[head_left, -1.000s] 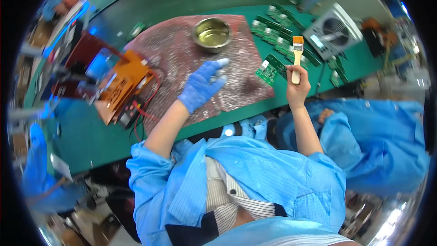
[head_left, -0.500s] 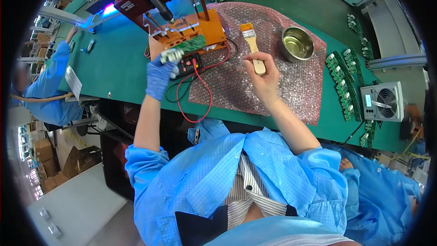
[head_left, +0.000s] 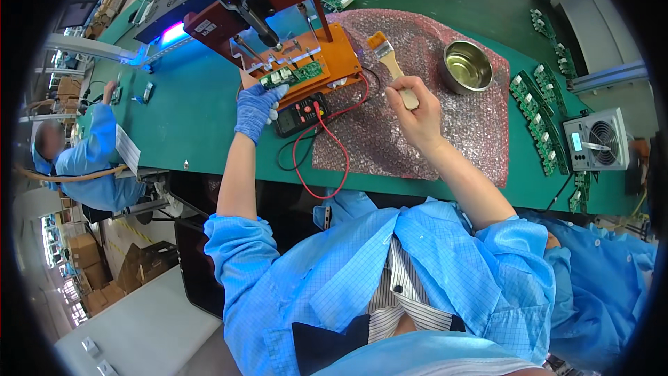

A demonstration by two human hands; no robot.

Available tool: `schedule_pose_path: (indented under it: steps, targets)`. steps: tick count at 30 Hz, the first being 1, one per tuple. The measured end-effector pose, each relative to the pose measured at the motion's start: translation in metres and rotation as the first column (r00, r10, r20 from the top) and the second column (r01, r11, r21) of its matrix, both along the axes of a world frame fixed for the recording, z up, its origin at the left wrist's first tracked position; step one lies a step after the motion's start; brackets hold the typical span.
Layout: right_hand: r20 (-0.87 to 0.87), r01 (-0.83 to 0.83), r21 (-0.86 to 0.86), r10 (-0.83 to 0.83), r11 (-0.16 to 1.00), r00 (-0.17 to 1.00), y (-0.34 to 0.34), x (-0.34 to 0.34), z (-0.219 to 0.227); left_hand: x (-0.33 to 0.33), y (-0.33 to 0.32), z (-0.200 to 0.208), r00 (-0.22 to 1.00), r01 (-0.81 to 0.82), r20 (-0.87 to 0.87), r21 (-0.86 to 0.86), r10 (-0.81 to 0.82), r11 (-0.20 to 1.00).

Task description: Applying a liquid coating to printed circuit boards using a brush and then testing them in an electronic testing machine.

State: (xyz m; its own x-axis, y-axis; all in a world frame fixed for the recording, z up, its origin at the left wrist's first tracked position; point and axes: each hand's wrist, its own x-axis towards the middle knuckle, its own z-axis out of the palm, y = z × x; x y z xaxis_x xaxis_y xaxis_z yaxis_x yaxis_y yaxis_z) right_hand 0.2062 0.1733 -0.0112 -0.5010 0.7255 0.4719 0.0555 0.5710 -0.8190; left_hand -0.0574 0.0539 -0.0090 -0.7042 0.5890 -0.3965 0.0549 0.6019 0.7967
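My gloved left hand (head_left: 257,109) grips one end of a green circuit board (head_left: 306,72), which lies across the front of the orange base of a test fixture (head_left: 341,56). Whether the board touches the base I cannot tell. Just below that hand is a black multimeter (head_left: 296,118) with red and black leads. My bare right hand (head_left: 418,113) is closed around the wooden handle of a flat paintbrush (head_left: 391,65), its bristles pointing away from me above the bubble wrap. Right of the brush stands a round metal bowl (head_left: 467,67) with a yellowish look inside.
Pink bubble wrap (head_left: 376,150) covers part of the green table (head_left: 167,118). Several circuit boards (head_left: 536,123) line the right side, beside a boxed fan unit (head_left: 597,141). Another person in blue (head_left: 90,157) works at the far left; blue clothing (head_left: 598,264) shows at lower right.
The circuit board in my left hand has come into clearer view, turned flatter against the fixture's front. My right hand holds the brush at more of a slant. The whole view has shifted slightly.
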Motion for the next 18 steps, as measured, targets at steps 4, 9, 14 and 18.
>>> schedule_pose_path:
  steps: [4, 9, 14, 18]
  targets:
    - [-0.092, -0.036, 0.207, 0.056, 0.978, 0.994, 0.013, -0.023, 0.034, -0.005, -0.004, -0.003, 0.997, 0.031, -0.063, -0.035, -0.033, 0.999]
    - [-0.084, -0.059, 0.343, 0.093, 0.938, 0.992, 0.033, -0.086, 0.108, -0.005, -0.014, 0.011, 0.995, 0.094, -0.042, -0.026, -0.095, 0.995]
    - [-0.028, -0.109, 0.433, 0.134, 0.895, 0.991, 0.072, -0.193, 0.149, -0.022, -0.059, -0.012, 0.999, 0.044, -0.038, 0.319, -0.033, 0.947]
    - [-0.043, 0.055, 0.314, -0.043, 0.948, 0.998, 0.077, -0.270, 0.163, -0.018, -0.076, -0.025, 0.851, 0.196, -0.525, 0.285, -0.019, 0.938]
